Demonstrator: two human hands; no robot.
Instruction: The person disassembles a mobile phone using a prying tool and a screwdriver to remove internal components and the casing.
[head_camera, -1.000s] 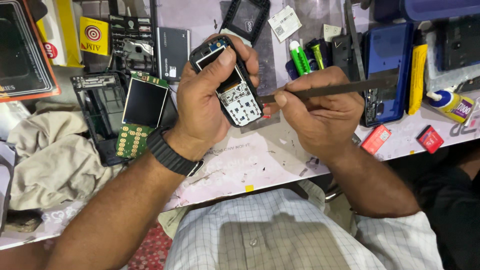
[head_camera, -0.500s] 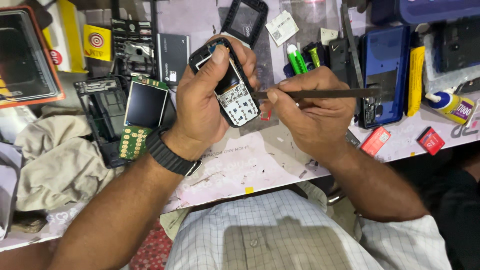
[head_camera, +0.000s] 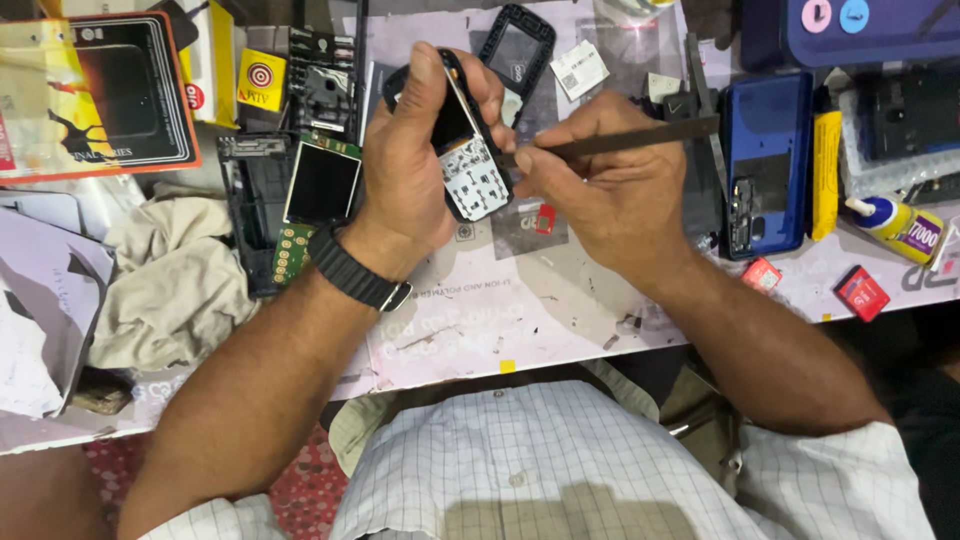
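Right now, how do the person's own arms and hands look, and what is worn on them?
Both forearms are bare. The left hand has a black ribbed band, like a watch strap, at its wrist. The right hand wears nothing. Short sleeves of a pale checked shirt end near the elbows.

I sit at a worktable (head_camera: 560, 330) covered with a pale pink printed mat, scuffed and stained near me. Light falls even and bright across it — no hard shadows. A crumpled beige cloth (head_camera: 170, 285) lies at the left; a blue phone back (head_camera: 768, 160) lies far right beside a yellow strip (head_camera: 826, 175) — a glue bottle (head_camera: 898, 225) beyond it.
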